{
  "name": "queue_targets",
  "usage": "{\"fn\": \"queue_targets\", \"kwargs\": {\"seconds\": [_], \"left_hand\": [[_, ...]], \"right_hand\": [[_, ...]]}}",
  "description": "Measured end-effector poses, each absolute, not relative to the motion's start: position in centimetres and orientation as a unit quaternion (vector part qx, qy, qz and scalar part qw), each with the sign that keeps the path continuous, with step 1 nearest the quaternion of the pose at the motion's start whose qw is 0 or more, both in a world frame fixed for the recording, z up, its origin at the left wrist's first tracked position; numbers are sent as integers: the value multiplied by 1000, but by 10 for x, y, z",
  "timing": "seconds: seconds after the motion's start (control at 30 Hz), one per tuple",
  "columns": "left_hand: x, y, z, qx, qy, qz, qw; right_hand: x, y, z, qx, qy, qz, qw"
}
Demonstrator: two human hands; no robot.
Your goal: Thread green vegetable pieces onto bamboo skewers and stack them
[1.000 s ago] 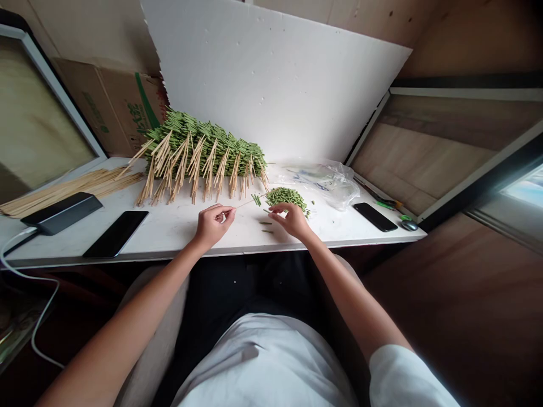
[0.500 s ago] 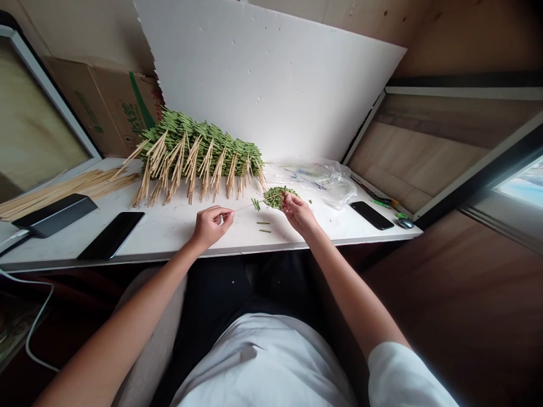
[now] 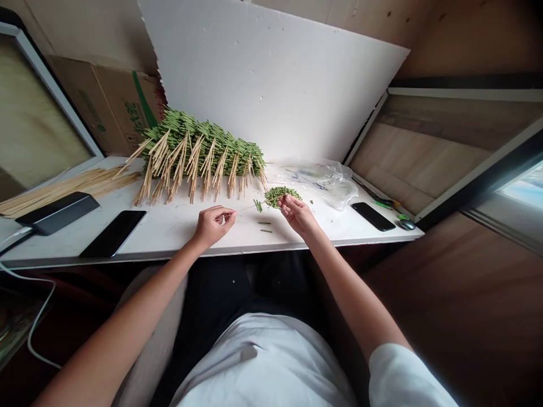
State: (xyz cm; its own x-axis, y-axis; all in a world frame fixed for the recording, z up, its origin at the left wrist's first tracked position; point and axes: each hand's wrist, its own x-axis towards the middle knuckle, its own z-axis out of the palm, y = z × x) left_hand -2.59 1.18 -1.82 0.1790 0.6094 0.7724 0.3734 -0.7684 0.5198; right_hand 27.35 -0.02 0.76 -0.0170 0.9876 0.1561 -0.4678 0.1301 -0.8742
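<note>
Nearest us we see a white shirt and dark trousers, and past them a white table with the heap of green pieces on it. Just in front of the heap lie two loose pieces. To the heap's left, our left hand pinches a thin stick that slants toward the heap and meets a few short pieces; we cannot tell whether it runs through them. At the heap's near right edge, our right hand has its fingertips drawn close on a green piece, mostly covered. Well left of the heap we find a black phone; to its right, another phone. Behind the heap to the left rises a big stack of green skewers, bare ends toward us; behind it to the right lies a clear plastic bag. Farthest back, beyond the heap, we face a white board.
</note>
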Motion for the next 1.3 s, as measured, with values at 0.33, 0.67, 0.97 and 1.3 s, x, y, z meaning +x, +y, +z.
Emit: {"fn": "queue_targets", "kwargs": {"seconds": [0.33,0.67,0.97,1.3], "left_hand": [[-26,13,-17,764,309,558,93],[-26,11,-17,779,297,544,95],[-24,9,-13,764,300,563,92],[-25,10,-16,786,275,549,65]], "right_hand": [[273,2,7,-366,-417,528,644],[272,-6,15,-399,-471,459,638],[267,-4,18,-383,-445,478,653],[266,-2,12,-398,-441,488,639]]}}
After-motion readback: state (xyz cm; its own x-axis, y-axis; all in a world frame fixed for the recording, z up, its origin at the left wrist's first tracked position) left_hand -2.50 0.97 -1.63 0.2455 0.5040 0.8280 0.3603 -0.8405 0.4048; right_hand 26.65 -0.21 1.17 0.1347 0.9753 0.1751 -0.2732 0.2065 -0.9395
